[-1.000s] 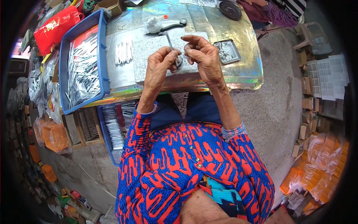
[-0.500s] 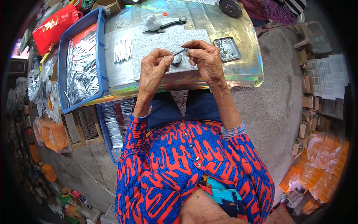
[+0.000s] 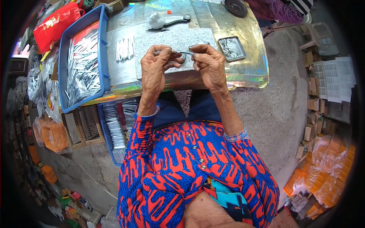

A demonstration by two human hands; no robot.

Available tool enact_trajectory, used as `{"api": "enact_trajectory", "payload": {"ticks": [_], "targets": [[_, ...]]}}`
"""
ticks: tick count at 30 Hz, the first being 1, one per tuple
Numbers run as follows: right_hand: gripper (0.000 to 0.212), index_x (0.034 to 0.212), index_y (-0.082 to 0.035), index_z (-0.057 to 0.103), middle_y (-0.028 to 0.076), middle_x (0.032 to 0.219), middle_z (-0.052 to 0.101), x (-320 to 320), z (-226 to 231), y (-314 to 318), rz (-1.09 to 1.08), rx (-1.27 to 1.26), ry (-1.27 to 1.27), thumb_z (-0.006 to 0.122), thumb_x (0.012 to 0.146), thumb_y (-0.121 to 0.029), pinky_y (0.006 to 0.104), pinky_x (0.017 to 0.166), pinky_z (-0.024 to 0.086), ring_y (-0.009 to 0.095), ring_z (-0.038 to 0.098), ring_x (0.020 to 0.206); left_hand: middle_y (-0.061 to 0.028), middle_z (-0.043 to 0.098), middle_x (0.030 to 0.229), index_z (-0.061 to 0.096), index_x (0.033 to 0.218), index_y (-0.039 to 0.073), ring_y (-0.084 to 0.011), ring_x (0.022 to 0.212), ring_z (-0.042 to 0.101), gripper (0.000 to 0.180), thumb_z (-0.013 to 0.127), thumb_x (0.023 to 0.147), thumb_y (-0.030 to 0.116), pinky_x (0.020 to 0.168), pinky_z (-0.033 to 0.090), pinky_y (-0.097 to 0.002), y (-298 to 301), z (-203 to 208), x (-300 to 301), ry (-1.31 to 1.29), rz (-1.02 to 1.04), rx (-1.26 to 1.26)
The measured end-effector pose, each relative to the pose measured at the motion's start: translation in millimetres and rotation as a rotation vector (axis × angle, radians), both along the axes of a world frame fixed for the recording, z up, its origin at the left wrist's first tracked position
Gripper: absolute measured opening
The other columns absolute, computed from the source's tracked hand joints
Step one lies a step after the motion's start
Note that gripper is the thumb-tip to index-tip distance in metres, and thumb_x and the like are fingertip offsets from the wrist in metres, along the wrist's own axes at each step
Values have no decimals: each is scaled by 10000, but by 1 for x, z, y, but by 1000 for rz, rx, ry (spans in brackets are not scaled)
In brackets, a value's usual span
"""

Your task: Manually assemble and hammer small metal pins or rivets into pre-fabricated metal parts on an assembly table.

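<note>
My left hand (image 3: 156, 68) and my right hand (image 3: 208, 65) are raised together over a grey stone slab (image 3: 152, 43) on the shiny metal table (image 3: 247, 72). Between the fingertips of both hands I pinch a thin, narrow metal strip (image 3: 181, 52), held level. A small round metal piece sits just under the strip near my left fingers; how it is held is unclear. A short row of similar strips (image 3: 124, 48) lies on the table left of the slab.
A blue tray (image 3: 72, 34) full of metal strips stands at the table's left. A small metal dish (image 3: 232, 48) of tiny parts sits to the right. A tool with a wrapped end (image 3: 167, 21) lies behind the slab. A second blue bin (image 3: 114, 125) sits under the table.
Both hands have drawn slightly nearer to me, and the strip now lies level between the fingertips. The view has shifted a little.
</note>
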State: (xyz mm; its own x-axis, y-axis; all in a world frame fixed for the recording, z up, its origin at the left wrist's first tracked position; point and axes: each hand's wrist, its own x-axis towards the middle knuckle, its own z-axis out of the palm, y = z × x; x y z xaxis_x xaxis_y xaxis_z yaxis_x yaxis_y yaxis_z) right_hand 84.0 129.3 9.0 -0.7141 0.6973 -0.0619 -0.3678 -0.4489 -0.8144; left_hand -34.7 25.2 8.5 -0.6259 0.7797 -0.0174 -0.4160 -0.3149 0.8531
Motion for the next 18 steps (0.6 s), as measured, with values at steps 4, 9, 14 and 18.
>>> {"api": "enact_trajectory", "payload": {"ticks": [4, 9, 14, 18], "targets": [[177, 890, 69, 581, 65, 721, 571, 0, 5, 1, -18, 58, 7, 566, 726, 5, 196, 486, 381, 59, 468, 545, -225, 611, 859, 484, 917, -24, -281, 772, 645, 187, 544, 863, 145, 622, 565, -291, -5, -5, -6, -77, -38, 10], [177, 898, 64, 581, 62, 722, 577, -1, 9, -4, -33, 172, 4, 567, 735, -3, 185, 494, 383, 62, 480, 566, -247, 600, 871, 482, 914, -35, -292, 777, 643, 187, 531, 870, 140, 634, 571, -299, -6, -11, -9, -153, -42, 32], [169, 909, 46, 586, 50, 720, 580, -2, 12, -6, -61, 218, 23, 553, 747, 10, 175, 497, 382, 50, 481, 573, -246, 599, 867, 480, 913, -40, -290, 767, 644, 190, 529, 872, 139, 638, 571, -300, -8, -12, -9, -148, -43, 17], [161, 911, 38, 586, 31, 711, 575, -2, 13, -6, -62, 277, -8, 552, 756, 9, 167, 498, 378, 37, 473, 566, -240, 600, 859, 477, 919, -40, -290, 764, 645, 193, 534, 868, 137, 635, 572, -299, -7, -11, -9, -138, -48, 28]]}}
